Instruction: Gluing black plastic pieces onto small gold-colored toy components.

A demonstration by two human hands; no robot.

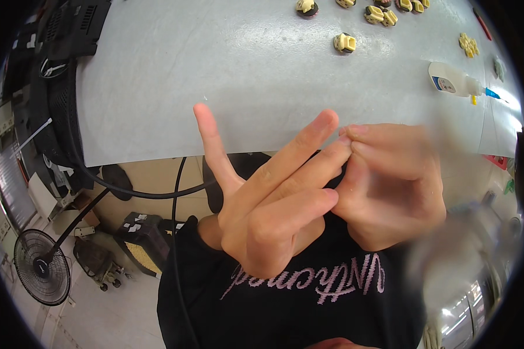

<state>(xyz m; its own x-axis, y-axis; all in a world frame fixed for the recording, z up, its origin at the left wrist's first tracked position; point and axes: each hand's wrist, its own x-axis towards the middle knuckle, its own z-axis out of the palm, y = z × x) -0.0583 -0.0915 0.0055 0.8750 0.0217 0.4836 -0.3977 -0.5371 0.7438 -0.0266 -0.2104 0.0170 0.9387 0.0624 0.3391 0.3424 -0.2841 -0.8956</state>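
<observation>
White bottle [457, 81] lying on table [186, 64], contents unclear; right hand [393, 180] grip pinched together, left hand [268, 200] fingers spread apart.

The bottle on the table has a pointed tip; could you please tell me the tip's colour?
The tip is blue, showing best in the head view.

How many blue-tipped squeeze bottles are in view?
1: the blue-tipped squeeze bottle is on the table, beyond the right hand. Others could be hidden behind that hand.
</observation>
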